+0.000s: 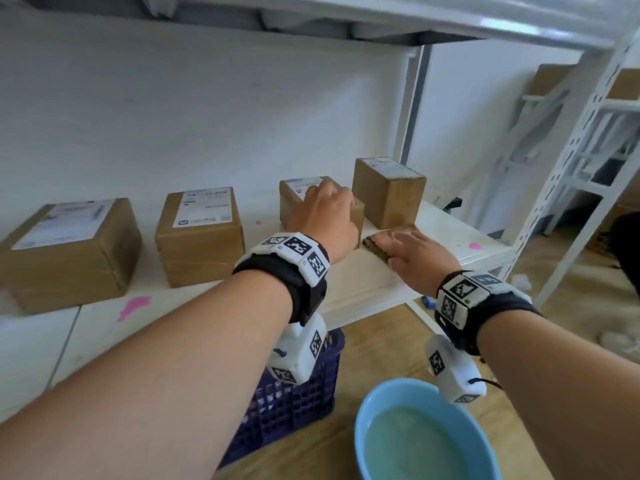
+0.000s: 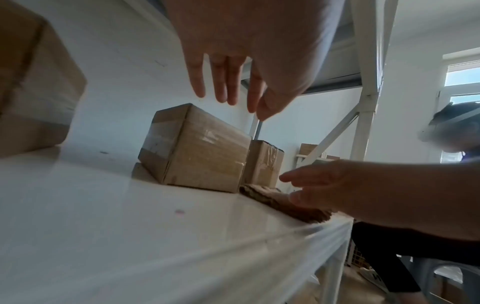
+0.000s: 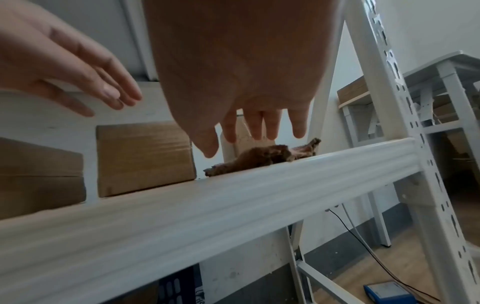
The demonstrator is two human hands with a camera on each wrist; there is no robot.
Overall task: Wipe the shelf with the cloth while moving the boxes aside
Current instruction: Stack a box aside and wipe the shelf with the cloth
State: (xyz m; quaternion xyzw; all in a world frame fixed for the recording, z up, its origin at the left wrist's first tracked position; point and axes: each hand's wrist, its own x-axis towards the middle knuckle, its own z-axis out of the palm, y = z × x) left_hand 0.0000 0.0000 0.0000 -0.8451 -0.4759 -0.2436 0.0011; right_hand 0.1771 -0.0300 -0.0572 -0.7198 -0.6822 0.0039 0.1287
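Four cardboard boxes are seen in a row on the white shelf (image 1: 374, 282). The left hand (image 1: 325, 216) is held over the third box (image 1: 294, 206), its fingers (image 2: 221, 82) straight and released; contact with the box cannot be told. The right hand (image 1: 415, 251) is laid flat on the brown cloth (image 1: 375, 249), fingers extended, near the shelf's front edge, just in front of the rightmost box (image 1: 389, 194). A blue basin (image 1: 367, 410) of water is noted on the floor below.

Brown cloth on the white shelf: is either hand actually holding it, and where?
Nothing is gripped. The right hand lies open over the brown cloth; the left hand hovers open above the third cardboard box.
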